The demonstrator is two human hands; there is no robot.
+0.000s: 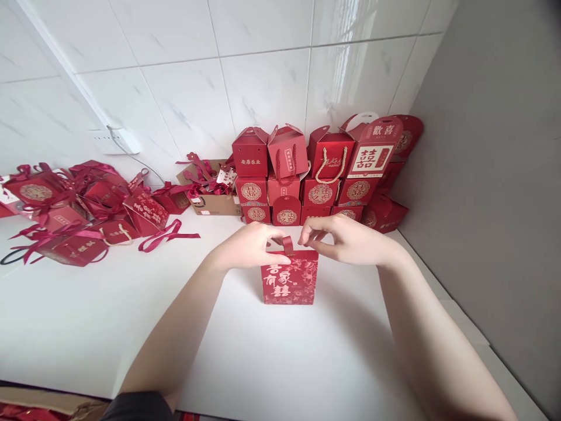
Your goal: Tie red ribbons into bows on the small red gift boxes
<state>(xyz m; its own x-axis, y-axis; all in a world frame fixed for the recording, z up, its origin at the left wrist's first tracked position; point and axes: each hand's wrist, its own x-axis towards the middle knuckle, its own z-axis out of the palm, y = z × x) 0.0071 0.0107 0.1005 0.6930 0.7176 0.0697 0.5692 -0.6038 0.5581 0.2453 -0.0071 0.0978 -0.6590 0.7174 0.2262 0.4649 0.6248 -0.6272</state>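
Note:
A red gift box (302,283) with pale Chinese characters and a flower print stands upright on the white table in front of me. A short red ribbon loop (288,245) sticks up from its top. My left hand (252,248) grips the box at its upper left, thumb across the top front edge and fingers behind, partly hidden. Just right of the ribbon loop, my right hand (346,238) hovers over the box's top right corner. Its fingers are loosely bent and apart, with nothing visible in them.
Behind, stacked red gift boxes (319,193) line the tiled wall. A brown cardboard box (214,204) holds ribboned pieces. Left lies a pile of red boxes (87,199) and a loose ribbon (169,235). A grey panel (491,175) bounds the right; a power strip (114,141) sits on the wall.

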